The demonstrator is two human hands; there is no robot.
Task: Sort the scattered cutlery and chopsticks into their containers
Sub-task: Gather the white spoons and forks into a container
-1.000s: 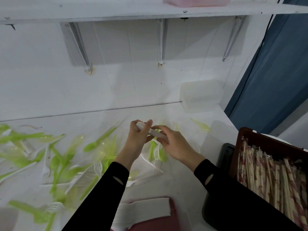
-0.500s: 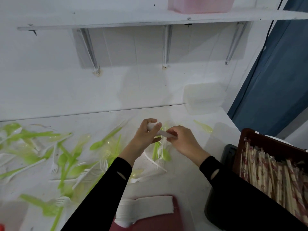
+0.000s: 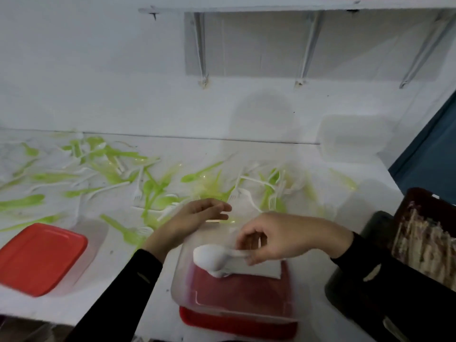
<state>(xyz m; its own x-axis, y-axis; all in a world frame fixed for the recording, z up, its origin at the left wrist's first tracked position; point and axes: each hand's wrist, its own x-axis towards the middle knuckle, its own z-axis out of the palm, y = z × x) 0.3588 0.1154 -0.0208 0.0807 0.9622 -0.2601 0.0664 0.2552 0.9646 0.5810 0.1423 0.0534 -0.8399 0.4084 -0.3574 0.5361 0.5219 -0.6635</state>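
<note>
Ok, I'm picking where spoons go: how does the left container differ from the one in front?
The left container is closed, red-lidded; the front container is open, standing on a red lid. The front container holds white cutlery; the left container's contents are hidden. Both are clear plastic.

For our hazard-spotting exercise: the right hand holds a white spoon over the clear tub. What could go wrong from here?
The right hand pinches the spoon by its handle end only; it may slip and miss the tub.
The tub sits near the table front edge, so a knock might push it off.
The left hand hovers by the green cutlery and could scatter it.
</note>
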